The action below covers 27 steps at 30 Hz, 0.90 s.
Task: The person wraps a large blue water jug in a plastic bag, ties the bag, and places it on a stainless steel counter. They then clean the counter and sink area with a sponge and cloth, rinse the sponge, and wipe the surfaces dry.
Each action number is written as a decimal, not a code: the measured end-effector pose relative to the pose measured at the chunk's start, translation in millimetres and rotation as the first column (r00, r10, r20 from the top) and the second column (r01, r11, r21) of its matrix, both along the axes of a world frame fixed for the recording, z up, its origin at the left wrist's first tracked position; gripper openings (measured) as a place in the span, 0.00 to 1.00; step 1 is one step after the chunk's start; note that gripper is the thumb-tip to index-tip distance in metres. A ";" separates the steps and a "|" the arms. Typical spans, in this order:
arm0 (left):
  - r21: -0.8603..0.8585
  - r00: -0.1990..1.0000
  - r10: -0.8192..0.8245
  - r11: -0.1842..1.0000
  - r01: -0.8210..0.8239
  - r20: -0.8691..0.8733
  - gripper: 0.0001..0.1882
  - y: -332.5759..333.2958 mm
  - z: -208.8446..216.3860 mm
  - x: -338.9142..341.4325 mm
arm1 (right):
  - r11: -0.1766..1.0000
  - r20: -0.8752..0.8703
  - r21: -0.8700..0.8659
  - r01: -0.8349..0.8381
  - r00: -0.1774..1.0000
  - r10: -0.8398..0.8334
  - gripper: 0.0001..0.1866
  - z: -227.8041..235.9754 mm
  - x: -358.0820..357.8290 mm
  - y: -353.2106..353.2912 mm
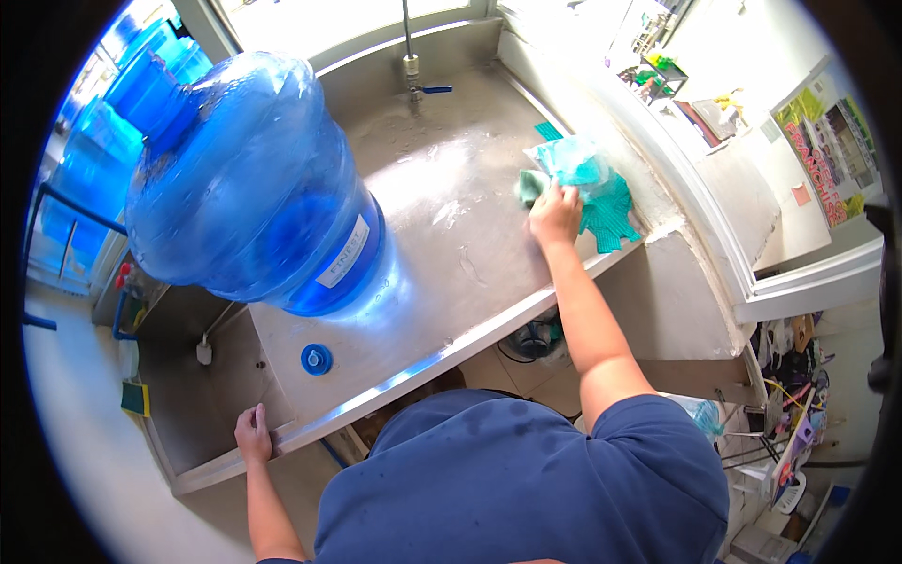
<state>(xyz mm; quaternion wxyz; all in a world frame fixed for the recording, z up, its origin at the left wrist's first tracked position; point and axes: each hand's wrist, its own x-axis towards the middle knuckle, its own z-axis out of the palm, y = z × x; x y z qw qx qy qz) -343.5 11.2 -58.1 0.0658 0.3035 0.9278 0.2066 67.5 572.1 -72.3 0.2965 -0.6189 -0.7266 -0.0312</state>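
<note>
The left hand (253, 435) rests unclasped on the steel counter (470, 291)'s rim. Next come a blue jug (254, 179) and blue cap (317, 359). A green cloth (530, 187) sits just left of the right hand (556, 216), a clear bag (575, 158) at its fingertips, teal mesh (611, 214) rightward; whether it grips, I cannot tell.

Right hand (556, 216) stretched far forward, left hand (252, 433) closer in

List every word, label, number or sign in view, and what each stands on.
White label on the large blue bottle: dark capitals, not quoted here; the smaller line beneath is too blurred to read.
Poster at far right: large reddish lettering, not quoted here.
</note>
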 end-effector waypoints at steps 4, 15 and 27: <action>0.003 0.999 0.027 1.000 -0.027 -0.020 0.18 0.0 -0.3 2.7 | 0.992 0.001 0.030 -0.123 0.992 0.123 0.20 3.0 -44.8 30.4; -0.008 0.988 0.138 0.990 -0.139 -0.071 0.18 -0.5 -3.7 9.4 | 0.407 -0.199 -0.397 -0.823 0.510 0.837 0.23 41.3 -19.6 -119.3; 0.062 0.976 0.191 0.981 -0.185 -0.107 0.16 -0.4 -6.0 13.2 | 0.726 0.068 -0.094 -0.681 0.723 0.687 0.24 26.2 -72.7 -120.6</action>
